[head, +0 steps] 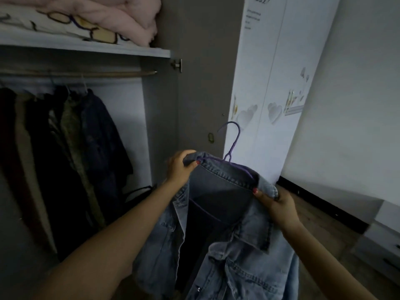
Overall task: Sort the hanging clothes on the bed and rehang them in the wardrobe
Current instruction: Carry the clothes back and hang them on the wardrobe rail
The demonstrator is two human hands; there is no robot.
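As the view runs from the left, the wardrobe [160, 100] interior comes first: dark clothes [65, 152] hang in a row on the rail [86, 73], packed close tog. Above the rail, the shelf [86, 47] carries folded pink bedding [112, 16] on a patterned sheet.

Centre, low: my left hand [180, 167] grips the left shoulder of the denim jacket [238, 245]. Fingers curled over the top of the fabric, thumb underneath, pinching cloth and prob. the hanger arm inside; can't tell for sure.

The jacket sits on a purple hanger [232, 146]. Hook stands up above the collar, free of the rail, w/ its open end pointing left. Jacket front hangs open, collar folded out, dark lining visible. The jacket is in front of the wardrobe opening, right of the hung row and well apart from it, below rail height.

Right of centre: my right hand [276, 204] grips the right shoulder of the jacket. Fingers wrapped round the denim edge, thumb pressed on the inner side.

Behind the hook: the open wardrobe door [270, 83], white w/ heart decals. Far right: wall, dark skirting, wood-look floor [320, 230].
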